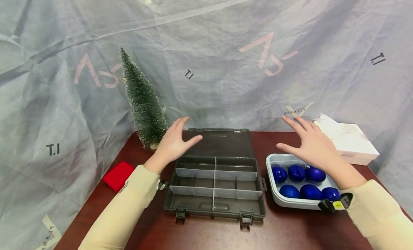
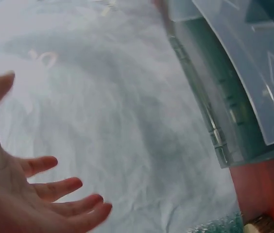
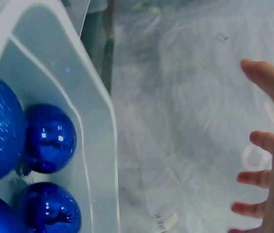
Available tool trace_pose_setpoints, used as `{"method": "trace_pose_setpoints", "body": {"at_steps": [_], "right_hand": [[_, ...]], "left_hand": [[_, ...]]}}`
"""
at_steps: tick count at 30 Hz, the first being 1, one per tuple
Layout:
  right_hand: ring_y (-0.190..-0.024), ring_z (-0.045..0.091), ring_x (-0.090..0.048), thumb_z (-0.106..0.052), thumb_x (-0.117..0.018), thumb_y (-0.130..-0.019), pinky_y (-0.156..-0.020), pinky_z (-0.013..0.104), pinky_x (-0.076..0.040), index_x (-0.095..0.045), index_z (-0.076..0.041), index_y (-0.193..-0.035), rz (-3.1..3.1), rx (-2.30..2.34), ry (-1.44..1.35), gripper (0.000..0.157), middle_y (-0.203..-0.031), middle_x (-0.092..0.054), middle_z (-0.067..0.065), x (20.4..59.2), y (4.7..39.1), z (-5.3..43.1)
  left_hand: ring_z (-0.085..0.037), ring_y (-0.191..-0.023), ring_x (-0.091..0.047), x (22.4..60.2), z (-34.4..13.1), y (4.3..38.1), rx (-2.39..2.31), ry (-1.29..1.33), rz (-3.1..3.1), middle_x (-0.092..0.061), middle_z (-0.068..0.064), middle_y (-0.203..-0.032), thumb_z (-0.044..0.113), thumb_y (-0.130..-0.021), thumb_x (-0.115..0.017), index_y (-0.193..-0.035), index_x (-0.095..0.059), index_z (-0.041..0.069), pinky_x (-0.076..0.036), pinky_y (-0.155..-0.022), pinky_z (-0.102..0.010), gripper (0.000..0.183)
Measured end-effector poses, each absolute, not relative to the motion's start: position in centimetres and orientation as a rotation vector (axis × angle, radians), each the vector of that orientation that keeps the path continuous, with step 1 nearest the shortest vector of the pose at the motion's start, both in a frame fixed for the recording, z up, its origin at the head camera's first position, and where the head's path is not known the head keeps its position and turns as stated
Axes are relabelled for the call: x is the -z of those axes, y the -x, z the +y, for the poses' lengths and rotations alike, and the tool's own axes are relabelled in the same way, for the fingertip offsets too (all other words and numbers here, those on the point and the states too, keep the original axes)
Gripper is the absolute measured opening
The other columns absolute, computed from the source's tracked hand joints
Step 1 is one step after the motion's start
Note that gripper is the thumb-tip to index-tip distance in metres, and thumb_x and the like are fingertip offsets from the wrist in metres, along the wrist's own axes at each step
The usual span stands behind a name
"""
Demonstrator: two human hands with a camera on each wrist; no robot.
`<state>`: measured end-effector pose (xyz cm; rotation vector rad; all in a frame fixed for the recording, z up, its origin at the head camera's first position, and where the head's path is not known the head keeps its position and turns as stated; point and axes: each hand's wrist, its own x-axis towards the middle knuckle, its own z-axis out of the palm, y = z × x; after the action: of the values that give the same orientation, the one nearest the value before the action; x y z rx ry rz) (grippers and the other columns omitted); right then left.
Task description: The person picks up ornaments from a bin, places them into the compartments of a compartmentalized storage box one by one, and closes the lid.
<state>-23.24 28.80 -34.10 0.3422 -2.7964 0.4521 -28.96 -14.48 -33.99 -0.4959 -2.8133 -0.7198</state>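
My left hand (image 1: 172, 144) hovers with spread fingers over the left side of a dark clear compartment box (image 1: 238, 216), touching nothing. The box's lid (image 1: 222, 144) lies back, and pale dividers (image 1: 196, 191) split the inside into sections. Above the back of a white tray (image 1: 274, 200), my right hand (image 1: 313, 144) is held in the air, fingers apart and holding nothing. Several blue Christmas balls (image 1: 311, 192) lie in that tray, some shiny and some glittery. In the right wrist view, a shiny blue ball (image 3: 51, 138) sits near the tray wall (image 3: 100, 160).
A small frosted artificial Christmas tree (image 1: 142, 99) stands at the back left, behind my left hand. A red square item (image 1: 118, 175) lies by the table's left edge. At the back right is a white box (image 1: 355, 142) with crumpled white material on it. Grey cloth (image 1: 213, 81) hangs behind the table.
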Motion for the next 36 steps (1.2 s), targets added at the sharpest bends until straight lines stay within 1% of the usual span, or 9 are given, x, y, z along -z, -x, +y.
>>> {"method": "trace_pose_setpoints", "body": {"at_steps": [2, 4, 9, 14, 17, 21, 24, 29, 36], "right_hand": [[-0.136, 0.050, -0.037, -0.052, -0.071, -0.092, -0.098, 0.071, -0.034, -0.036, -0.020, -0.161, -2.723, -0.623, -0.384, 0.084, -0.153, -0.041, 0.024, 34.2, 22.2, 29.1], [-0.128, 0.037, -0.050, -0.037, -0.071, -0.096, -0.101, 0.053, -0.042, -0.043, -0.014, -0.156, -2.649, -0.841, -0.427, 0.070, -0.141, -0.053, 0.021, 34.4, 21.4, 29.3], [-0.109, 0.007, -0.063, -0.015, -0.052, -0.107, -0.088, 0.015, -0.048, -0.050, -0.010, -0.147, -2.503, -1.508, -0.566, 0.040, -0.124, -0.064, 0.005, 35.2, 20.0, 29.5], [-0.113, 0.010, -0.066, -0.013, -0.044, -0.110, -0.090, 0.025, -0.053, -0.057, -0.014, -0.139, -2.399, -2.024, -0.555, 0.032, -0.127, -0.066, -0.004, 37.6, 19.8, 29.8], [-0.112, 0.007, -0.066, -0.014, -0.049, -0.108, -0.089, 0.025, -0.053, -0.058, -0.008, -0.138, -2.450, -2.030, -0.454, 0.031, -0.128, -0.066, -0.006, 39.3, 19.8, 30.0], [-0.109, -0.003, -0.061, -0.018, -0.057, -0.106, -0.088, 0.020, -0.052, -0.054, 0.005, -0.141, -2.621, -1.801, -0.322, 0.042, -0.132, -0.065, 0.010, 41.2, 19.9, 29.9], [-0.113, 0.006, -0.063, -0.022, -0.063, -0.103, -0.086, 0.015, -0.048, -0.056, 0.007, -0.140, -2.766, -1.520, -0.279, 0.047, -0.134, -0.062, 0.022, 42.1, 20.1, 29.6], [-0.119, 0.038, -0.063, -0.023, -0.072, -0.096, -0.094, 0.036, -0.050, -0.063, 0.004, -0.134, -2.867, -1.124, -0.328, 0.047, -0.130, -0.065, 0.023, 42.9, 20.7, 28.9], [-0.107, 0.040, -0.068, -0.017, -0.080, -0.088, -0.087, 0.055, -0.053, -0.068, 0.000, -0.128, -2.857, -0.878, -0.473, 0.046, -0.124, -0.067, 0.023, 44.1, 21.2, 28.2]], "left_hand": [[-0.036, -0.142, -0.039, 34.1, -15.5, 28.5, 0.921, 0.506, -2.748, -0.039, -0.016, -0.158, 0.058, -0.095, -0.062, -0.158, -0.037, 0.010, -0.036, -0.110, -0.056, 0.083], [-0.036, -0.138, -0.044, 34.4, -16.7, 28.1, 1.119, 0.505, -2.705, -0.047, -0.016, -0.152, 0.043, -0.099, -0.066, -0.153, -0.045, 0.007, -0.038, -0.109, -0.053, 0.068], [-0.033, -0.136, -0.047, 36.2, -20.2, 26.9, 1.808, 0.506, -2.567, -0.048, -0.018, -0.149, 0.018, -0.104, -0.059, -0.149, -0.047, 0.001, -0.035, -0.112, -0.052, 0.050], [-0.020, -0.131, -0.050, 38.9, -22.7, 26.3, 2.289, 0.378, -2.369, -0.048, -0.009, -0.146, 0.017, -0.107, -0.051, -0.150, -0.043, 0.000, -0.033, -0.114, -0.048, 0.048], [-0.023, -0.133, -0.047, 40.9, -23.2, 26.3, 2.404, 0.279, -2.321, -0.049, -0.007, -0.146, 0.019, -0.106, -0.052, -0.152, -0.041, 0.003, -0.033, -0.113, -0.046, 0.050], [-0.038, -0.144, -0.032, 43.4, -23.3, 26.3, 2.522, 0.206, -2.292, -0.035, -0.019, -0.159, 0.015, -0.107, -0.049, -0.158, -0.031, 0.002, -0.030, -0.114, -0.049, 0.055], [-0.042, -0.145, -0.026, 44.7, -23.1, 26.3, 2.568, 0.191, -2.291, -0.023, -0.025, -0.163, 0.010, -0.107, -0.046, -0.160, -0.023, 0.000, -0.026, -0.116, -0.052, 0.059], [-0.042, -0.147, -0.023, 45.9, -22.7, 26.4, 2.584, 0.224, -2.322, -0.019, -0.023, -0.165, 0.004, -0.105, -0.043, -0.161, -0.018, -0.002, -0.023, -0.116, -0.056, 0.061], [-0.040, -0.148, -0.027, 47.1, -22.2, 26.4, 2.618, 0.201, -2.302, -0.022, -0.017, -0.165, -0.005, -0.098, -0.048, -0.161, -0.026, 0.002, -0.030, -0.112, -0.052, 0.067]]}}
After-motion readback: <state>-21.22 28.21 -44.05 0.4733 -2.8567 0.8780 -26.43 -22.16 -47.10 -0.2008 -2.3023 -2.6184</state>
